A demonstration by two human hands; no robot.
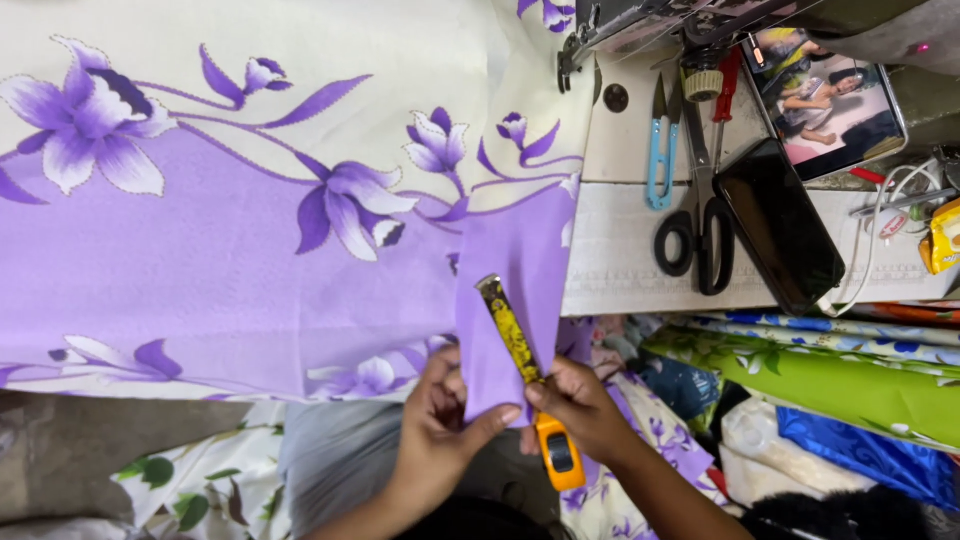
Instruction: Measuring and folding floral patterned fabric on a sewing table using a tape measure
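Observation:
A large purple and cream cloth with violet flower print (250, 230) lies spread over the sewing table. A plain purple strip of it (510, 290) hangs over the table's front edge. My left hand (440, 425) pinches the lower end of that strip between thumb and fingers. My right hand (580, 405) holds a yellow tape measure (555, 450), its yellow blade (508, 325) laid up along the strip.
Black scissors (700, 225), a blue thread snipper (660, 150), a dark phone (780, 225) and a second phone with a lit screen (825, 100) lie on the white table top (620, 260). A sewing machine (640, 20) stands at the back. Folded fabrics, green (830, 375) and blue, pile at right.

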